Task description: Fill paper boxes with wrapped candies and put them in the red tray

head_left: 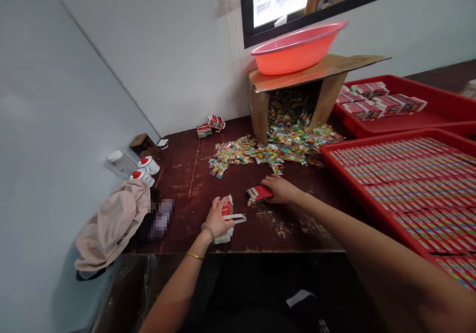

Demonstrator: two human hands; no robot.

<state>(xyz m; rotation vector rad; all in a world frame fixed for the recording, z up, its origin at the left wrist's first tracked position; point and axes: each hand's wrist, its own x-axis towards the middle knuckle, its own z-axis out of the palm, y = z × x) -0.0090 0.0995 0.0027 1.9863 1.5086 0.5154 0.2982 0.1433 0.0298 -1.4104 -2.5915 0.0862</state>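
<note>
My left hand (pixel 217 220) is closed around a stack of small red-and-white cartons (pixel 227 207) near the front edge of the dark red table. One white-edged carton (pixel 238 218) juts out to the right by my thumb. My right hand (pixel 280 189), a little farther back and to the right, has its fingers wrapped on another small stack of red cartons (pixel 256 194), white ends facing left. The fingertips of both hands are partly hidden. Beyond them, wrapped candies (pixel 241 150) lie spread on the table, spilling from a cardboard box (pixel 259 109) tipped on its side.
A pink basin (pixel 297 55) rests on the box. At right, a red tray (pixel 357 184) holds rows of filled cartons, and another red tray (pixel 442 112) behind holds carton bundles. More cartons (pixel 210 125) lie by the wall. Mugs (pixel 148 165) and cloth (pixel 115 219) sit left.
</note>
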